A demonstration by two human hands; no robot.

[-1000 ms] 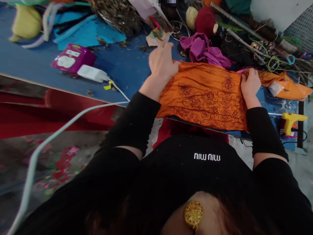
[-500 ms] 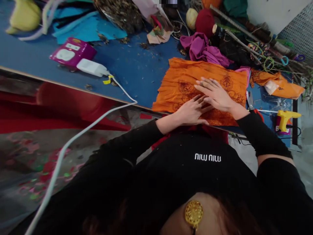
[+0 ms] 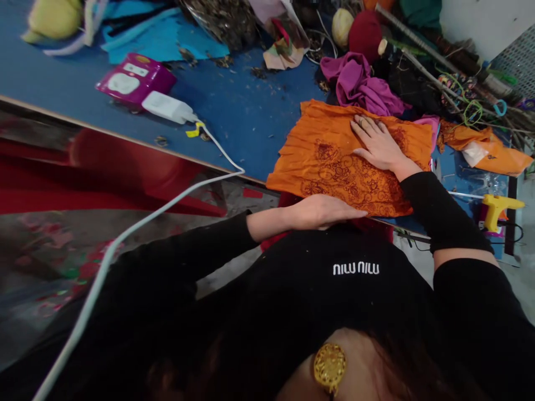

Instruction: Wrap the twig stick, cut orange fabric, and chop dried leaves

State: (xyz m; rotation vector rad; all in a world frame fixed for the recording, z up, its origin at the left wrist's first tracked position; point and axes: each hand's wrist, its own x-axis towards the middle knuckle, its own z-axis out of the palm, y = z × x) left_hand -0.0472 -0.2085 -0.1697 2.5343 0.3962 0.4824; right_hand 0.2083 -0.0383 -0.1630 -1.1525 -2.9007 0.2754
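A wrinkled orange cloth [image 3: 330,167] with dark printed patterns lies spread at the front edge of the table. My right hand [image 3: 377,143] rests flat on its far right part, fingers stretched out and a ring showing on one of them. At the cloth's near edge is my left hand [image 3: 321,211], with its back turned up and its visible fingers straight, pointing right. Part of this hand's underside is hidden, so I cannot tell how firmly it touches the cloth.
Behind the cloth lies a bunched purple cloth [image 3: 361,86]. A yellow glue gun [image 3: 497,211] stands at the right. On the left, a white plug [image 3: 167,107] sits in a purple socket box [image 3: 137,81], and its white cable [image 3: 167,203] hangs across the table edge.
My hands, overlapping on the cloth before, are now apart. The right has moved away from me across the cloth; the left has drawn back to its near edge.
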